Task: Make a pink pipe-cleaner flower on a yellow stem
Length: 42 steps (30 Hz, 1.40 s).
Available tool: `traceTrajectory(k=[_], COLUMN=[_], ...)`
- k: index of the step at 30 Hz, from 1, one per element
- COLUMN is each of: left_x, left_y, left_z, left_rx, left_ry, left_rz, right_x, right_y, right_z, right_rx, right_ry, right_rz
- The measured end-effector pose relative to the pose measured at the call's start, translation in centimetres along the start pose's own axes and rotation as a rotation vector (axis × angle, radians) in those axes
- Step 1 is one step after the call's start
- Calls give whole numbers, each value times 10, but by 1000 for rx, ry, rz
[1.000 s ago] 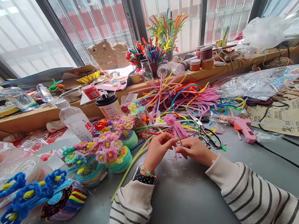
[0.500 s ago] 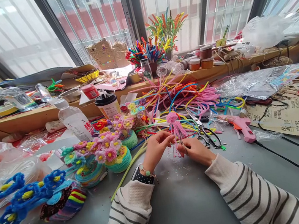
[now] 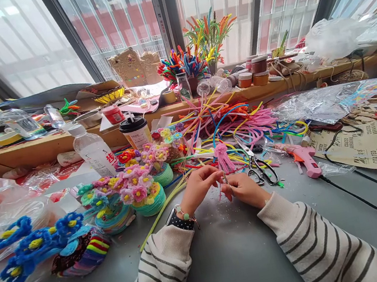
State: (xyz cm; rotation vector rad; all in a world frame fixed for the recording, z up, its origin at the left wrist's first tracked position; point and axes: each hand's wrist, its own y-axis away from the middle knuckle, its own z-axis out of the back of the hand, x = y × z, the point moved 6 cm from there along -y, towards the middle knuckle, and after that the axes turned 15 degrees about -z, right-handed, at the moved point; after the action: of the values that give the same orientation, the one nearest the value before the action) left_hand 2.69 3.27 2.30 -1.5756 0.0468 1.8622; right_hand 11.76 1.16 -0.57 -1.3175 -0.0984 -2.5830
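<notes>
Over the middle of the table my left hand (image 3: 204, 186) is closed in a pinch at the lower end of a pink pipe-cleaner piece (image 3: 223, 156). This piece has a rounded, bunched top and several strands hanging from it. My right hand (image 3: 246, 190) is closed close beside the left, its fingertips also on the strands' lower ends. Between the fingertips a thin silvery bit shows, too small to name. A short pink strand sticks out below the fingers. Just right of the piece, black-handled scissors (image 3: 267, 173) lie on the table, touched by neither hand.
Loose pipe cleaners (image 3: 244, 124) are heaped behind my hands. Pipe-cleaner flower pots (image 3: 151, 206) and blue flowers (image 3: 35, 243) stand left, near a bottle (image 3: 91, 150) and a lidded cup (image 3: 135, 133). Right lie a pink glue gun (image 3: 309, 162), its cord and sandpaper (image 3: 353, 143). Another person's hand shows far right.
The pink piece has tipped away from me, its top now slightly lower and further right. Both hands keep their pinch, with small finger shifts. The other person's hand has moved mostly out of view.
</notes>
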Motion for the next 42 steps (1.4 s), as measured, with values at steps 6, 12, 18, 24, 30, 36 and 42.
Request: traceTrajectory(k=[6, 12, 18, 24, 30, 36, 42], left_x=[2, -1, 0, 2, 4, 2, 1], left_y=[0, 0, 1, 0, 1, 1, 1], left_z=[-1, -1, -2, 0, 4, 1, -1], left_rx=[8, 28, 52, -17, -80, -32, -17], left_ry=[21, 16, 10, 20, 35, 47, 53], left_rz=[20, 22, 19, 31, 58, 49, 67], right_x=[-6, -2, -2, -5, -2, 1, -3], right_y=[-3, -1, 0, -1, 2, 2, -1], right_z=[0, -2, 0, 0, 0, -5, -3], right_rx=[-38, -6, -13, -14, 21, 70, 24], right_ry=[-3, -31, -9, 20, 42, 35, 15], right_rz=[-12, 28, 26, -34, -30, -25, -42])
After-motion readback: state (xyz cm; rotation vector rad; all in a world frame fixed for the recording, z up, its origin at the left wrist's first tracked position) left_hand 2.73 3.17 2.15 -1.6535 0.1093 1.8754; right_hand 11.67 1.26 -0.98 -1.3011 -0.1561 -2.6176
